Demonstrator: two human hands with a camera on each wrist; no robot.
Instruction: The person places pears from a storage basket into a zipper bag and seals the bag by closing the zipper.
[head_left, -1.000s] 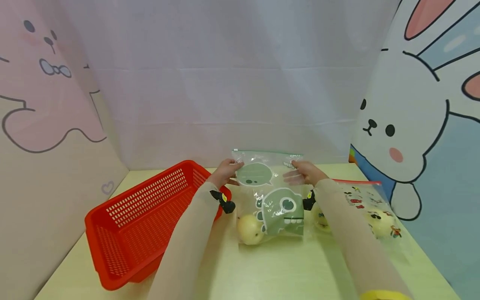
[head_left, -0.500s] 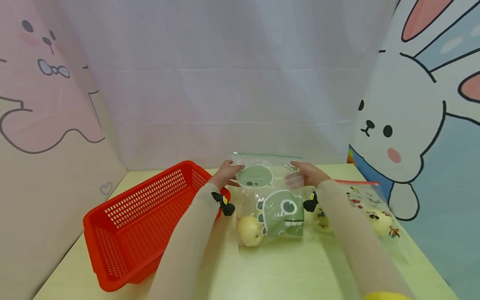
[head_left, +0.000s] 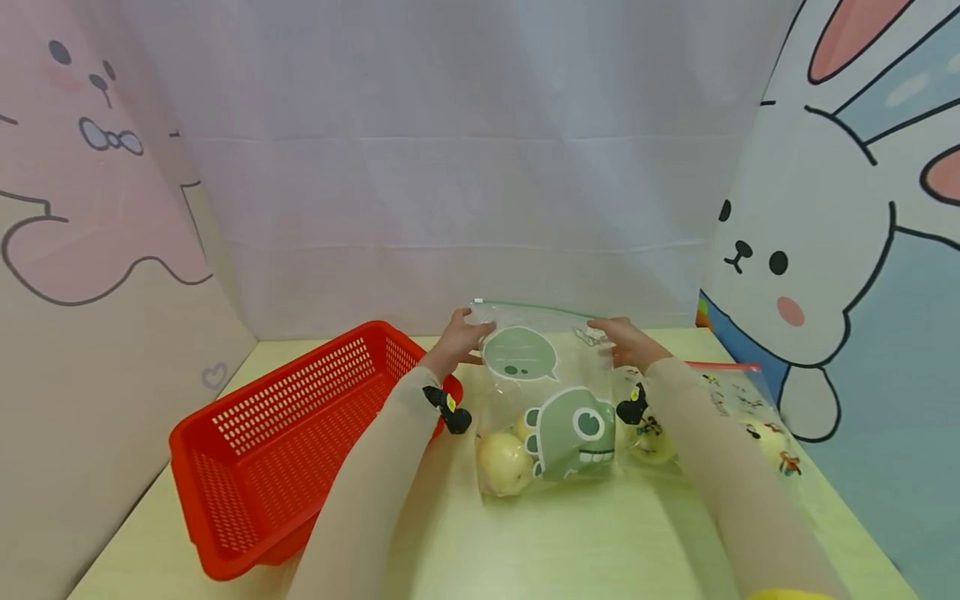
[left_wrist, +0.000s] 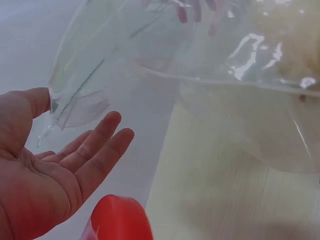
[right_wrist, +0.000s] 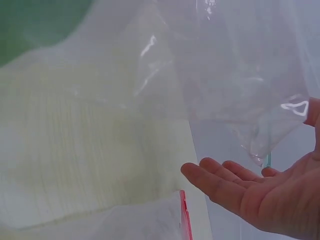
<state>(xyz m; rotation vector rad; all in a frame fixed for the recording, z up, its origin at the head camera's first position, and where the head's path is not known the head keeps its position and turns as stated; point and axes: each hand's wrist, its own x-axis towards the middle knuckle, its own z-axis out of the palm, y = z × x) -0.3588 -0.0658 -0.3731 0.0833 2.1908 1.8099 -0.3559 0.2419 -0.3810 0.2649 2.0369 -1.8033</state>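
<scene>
A clear slider zip bag (head_left: 555,367) with a green cartoon print hangs upright between my hands. Round pale yellow fruit (head_left: 504,463) lies in its lower left corner, with another partly hidden behind the print. My left hand (head_left: 457,340) pinches the bag's left edge close below the green zip strip (head_left: 525,306); its other fingers spread out straight in the left wrist view. On the opposite side, my right hand (head_left: 627,342) holds the upper right corner, thumb on the plastic and remaining fingers extended beneath in the right wrist view.
A red plastic basket (head_left: 197,467) stands on the left of the pale table (head_left: 540,542), its far end near my left wrist. Behind my right forearm lies a second zip bag (head_left: 738,392) with a red strip and yellow fruit inside. Printed cloth walls enclose the table.
The bag has shifted slightly right and its zip strip now slopes down to the right. My right hand has moved a little right. A second fruit now shows behind the first.
</scene>
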